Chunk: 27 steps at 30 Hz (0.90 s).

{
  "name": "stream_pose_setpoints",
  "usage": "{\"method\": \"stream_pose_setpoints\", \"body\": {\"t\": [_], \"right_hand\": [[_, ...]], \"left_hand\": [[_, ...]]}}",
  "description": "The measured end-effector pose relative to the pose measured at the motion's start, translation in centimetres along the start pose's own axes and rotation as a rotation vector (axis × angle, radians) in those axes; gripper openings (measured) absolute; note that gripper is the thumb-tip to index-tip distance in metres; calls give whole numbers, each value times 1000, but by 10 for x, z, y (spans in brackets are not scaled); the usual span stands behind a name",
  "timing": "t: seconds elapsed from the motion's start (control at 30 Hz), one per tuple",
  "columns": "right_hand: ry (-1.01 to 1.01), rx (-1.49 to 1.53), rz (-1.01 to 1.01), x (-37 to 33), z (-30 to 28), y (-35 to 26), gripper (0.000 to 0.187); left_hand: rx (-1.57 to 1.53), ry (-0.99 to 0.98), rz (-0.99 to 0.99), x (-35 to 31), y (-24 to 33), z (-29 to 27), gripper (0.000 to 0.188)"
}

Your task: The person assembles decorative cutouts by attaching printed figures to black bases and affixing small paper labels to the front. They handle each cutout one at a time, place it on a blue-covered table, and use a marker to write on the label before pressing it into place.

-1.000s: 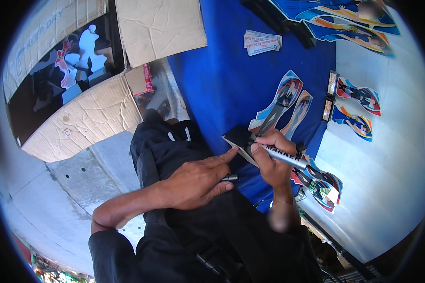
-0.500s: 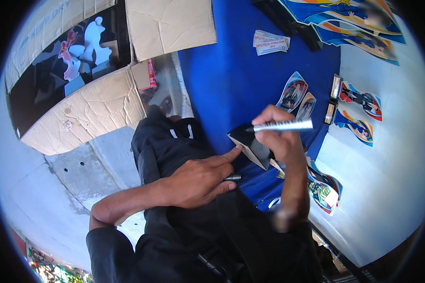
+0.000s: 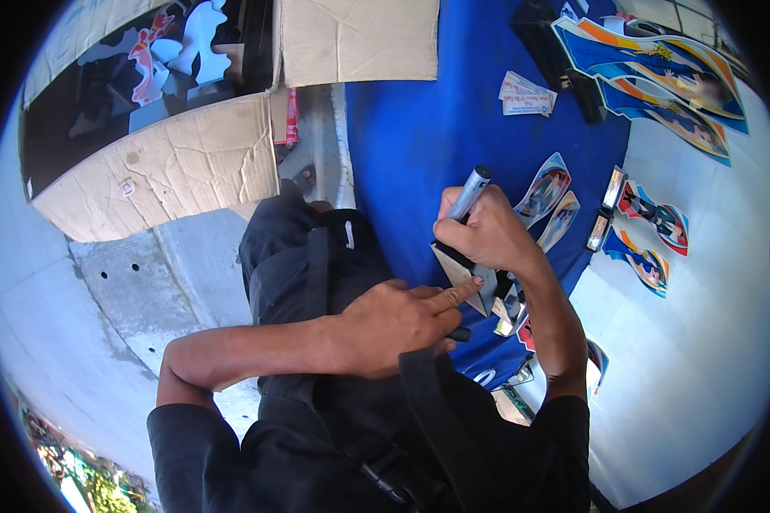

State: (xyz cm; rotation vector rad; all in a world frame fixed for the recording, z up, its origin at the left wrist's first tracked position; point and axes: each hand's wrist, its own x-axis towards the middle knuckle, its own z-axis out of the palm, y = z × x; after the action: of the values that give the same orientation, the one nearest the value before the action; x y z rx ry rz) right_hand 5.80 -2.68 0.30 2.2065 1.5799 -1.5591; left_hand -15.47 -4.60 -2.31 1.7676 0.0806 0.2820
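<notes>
My right hand [image 3: 488, 227] is closed around a silver marker pen [image 3: 469, 195], its tip hidden behind the fingers over a small block [image 3: 455, 272]. The block has a pale edge and dark faces, and it rests on the blue cloth [image 3: 402, 145]. From the left, my left hand [image 3: 398, 325] stretches its index finger onto the block. A dark marker cap [image 3: 459, 334] pokes out from under that hand's curled fingers.
An open cardboard box [image 3: 158, 167] with cut-out shapes inside stands at the far left. Printed slips [image 3: 526, 94] lie on the cloth. Printed cut-out standees [image 3: 543, 192] are beside my right hand, with larger ones [image 3: 650, 68] at the far right and smaller ones [image 3: 654, 214] along the right edge.
The marker has swung from nearly level to upright, and my right hand has come down over the block. My left index finger has moved from the block's edge onto its face. The view has shifted.
</notes>
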Motion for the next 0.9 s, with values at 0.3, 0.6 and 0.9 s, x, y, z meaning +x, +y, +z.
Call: {"method": "stream_pose_setpoints", "body": {"t": [0.3, 0.6, 0.9], "right_hand": [[16, -35, 2, -1, 3, -3, 23], [-3, -40, -39, 0, 4, 2, 22], [-41, -1, -47, 1, 2, 1, 21]], "left_hand": [[33, -12, -22, 0, 0, -1, 35], [29, -15, -31, -1, -4, 2, 35], [17, -14, -30, -1, -3, 0, 35]]}}
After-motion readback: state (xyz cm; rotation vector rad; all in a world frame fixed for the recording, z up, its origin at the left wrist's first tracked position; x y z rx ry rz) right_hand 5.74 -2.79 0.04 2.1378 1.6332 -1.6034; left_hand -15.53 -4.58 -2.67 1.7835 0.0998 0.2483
